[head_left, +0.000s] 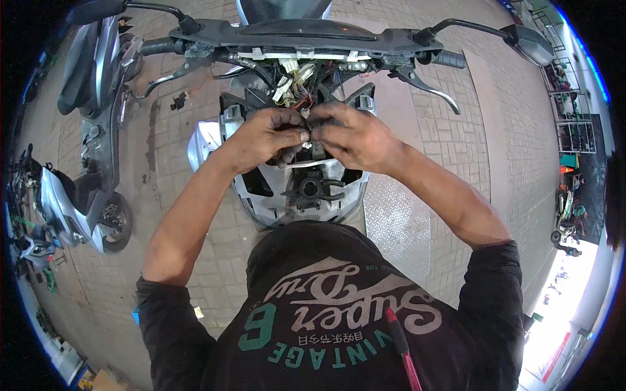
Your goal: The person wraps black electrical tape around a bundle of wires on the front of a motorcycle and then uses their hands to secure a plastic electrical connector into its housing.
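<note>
My left hand point(282, 135) and my right hand point(334, 135) meet inside the opened front of a scooter, fingers closed at a small dark piece that I cannot make out behind them. Just above them hangs a bundle of coloured wires with pale connectors point(293, 85). The black handlebar point(306, 32) with levers crosses above the wiring. Below my hands sits silver-grey bodywork point(257, 202) with a black round fitting point(311, 188). A small pale bit shows just below my fingertips.
Other scooters point(101, 150) stand along the left on the paved floor point(163, 195). A metal checker plate point(398, 228) lies at the right. Racks with parts point(574, 117) line the far right. A red pen point(404, 352) is on my dark shirt.
</note>
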{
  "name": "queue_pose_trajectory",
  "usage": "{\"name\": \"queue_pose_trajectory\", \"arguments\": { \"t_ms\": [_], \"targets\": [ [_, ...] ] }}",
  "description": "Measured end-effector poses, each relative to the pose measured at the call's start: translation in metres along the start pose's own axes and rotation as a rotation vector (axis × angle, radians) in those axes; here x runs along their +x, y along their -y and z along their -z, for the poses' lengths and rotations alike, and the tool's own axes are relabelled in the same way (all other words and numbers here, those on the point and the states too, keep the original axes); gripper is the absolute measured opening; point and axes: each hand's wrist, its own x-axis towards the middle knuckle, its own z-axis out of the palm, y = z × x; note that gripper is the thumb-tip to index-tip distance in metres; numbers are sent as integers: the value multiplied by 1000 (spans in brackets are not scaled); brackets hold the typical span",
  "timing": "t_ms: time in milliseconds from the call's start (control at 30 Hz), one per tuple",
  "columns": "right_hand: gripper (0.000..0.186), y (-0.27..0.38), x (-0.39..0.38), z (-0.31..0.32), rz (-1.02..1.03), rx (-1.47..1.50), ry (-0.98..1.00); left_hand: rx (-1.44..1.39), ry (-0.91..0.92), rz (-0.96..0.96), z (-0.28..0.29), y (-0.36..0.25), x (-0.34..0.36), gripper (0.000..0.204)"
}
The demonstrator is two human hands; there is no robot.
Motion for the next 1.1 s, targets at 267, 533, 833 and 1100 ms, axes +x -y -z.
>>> {"name": "queue_pose_trajectory", "arguments": {
  "t_ms": [267,533,833,1100],
  "targets": [
    [23,-5,62,37,-629,327,476,1012,-326,-614,-11,-10,-11,22],
    [26,-33,84,22,-917,806,785,1359,-459,-911,-12,18,-6,27],
    [36,-25,67,15,-553,489,519,1327,-490,-906,1,17,-8,29],
    [24,-4,37,-10,-338,308,19,1380,-460,-883,2,13,-16,29]
  ]
}}
